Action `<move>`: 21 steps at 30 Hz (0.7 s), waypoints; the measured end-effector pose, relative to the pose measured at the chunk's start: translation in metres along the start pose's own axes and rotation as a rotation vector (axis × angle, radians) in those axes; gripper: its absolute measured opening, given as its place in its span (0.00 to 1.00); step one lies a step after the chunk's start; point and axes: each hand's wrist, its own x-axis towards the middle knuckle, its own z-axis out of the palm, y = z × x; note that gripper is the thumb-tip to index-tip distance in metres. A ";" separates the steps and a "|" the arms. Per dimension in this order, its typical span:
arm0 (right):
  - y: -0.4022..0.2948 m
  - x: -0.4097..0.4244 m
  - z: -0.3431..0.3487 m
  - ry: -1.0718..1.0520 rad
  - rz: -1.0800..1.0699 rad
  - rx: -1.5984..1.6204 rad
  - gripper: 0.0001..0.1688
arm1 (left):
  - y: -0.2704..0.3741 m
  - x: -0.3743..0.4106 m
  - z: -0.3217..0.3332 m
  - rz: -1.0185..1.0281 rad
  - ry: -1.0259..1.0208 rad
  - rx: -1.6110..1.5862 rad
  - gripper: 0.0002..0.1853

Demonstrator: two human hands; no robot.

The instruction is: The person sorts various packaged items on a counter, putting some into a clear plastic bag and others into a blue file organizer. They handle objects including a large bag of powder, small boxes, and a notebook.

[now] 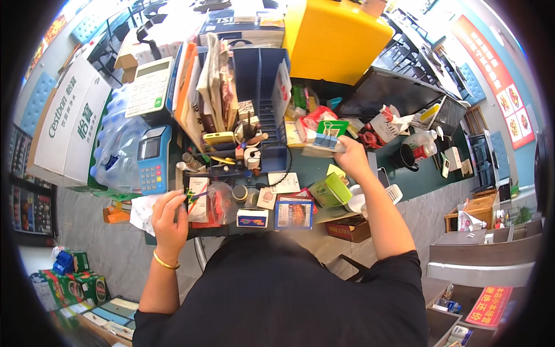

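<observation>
My right hand (352,158) is closed on a clipped stack of papers (321,149) with a blue binder clip (326,141) at its edge. Just behind the stack is a green card with a printed code (333,128). My left hand (170,219), a gold bangle on its wrist, is raised at the counter's near left edge with fingers curled; whether it holds anything is unclear. Beside it lie white crumpled paper (143,212), a blue card terminal (154,160) and colourful thin items (194,196) on a white packet. A blue packet (294,214) and a green box (331,191) lie between my hands.
A blue desk organizer (260,86) holds papers and pens. Left of it are a calculator (149,86), wrapped water bottles (117,143) and a large carton (69,126). To the right are a yellow box-shaped object (336,43), a dark monitor (381,95) and a black mug (402,156).
</observation>
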 end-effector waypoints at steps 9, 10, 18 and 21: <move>0.162 0.057 0.025 -0.303 0.535 0.168 0.25 | -0.026 -0.032 -0.002 -0.094 -0.012 0.262 0.10; 0.181 0.061 0.030 -0.292 0.494 0.030 0.26 | -0.029 -0.032 0.001 -0.114 -0.008 0.261 0.10; 0.056 0.093 0.019 -0.222 -0.128 -0.414 0.15 | -0.032 -0.045 0.001 -0.182 0.043 0.382 0.09; -0.021 0.130 0.065 -0.208 -0.458 -0.002 0.12 | -0.033 -0.046 0.002 -0.171 0.049 0.399 0.09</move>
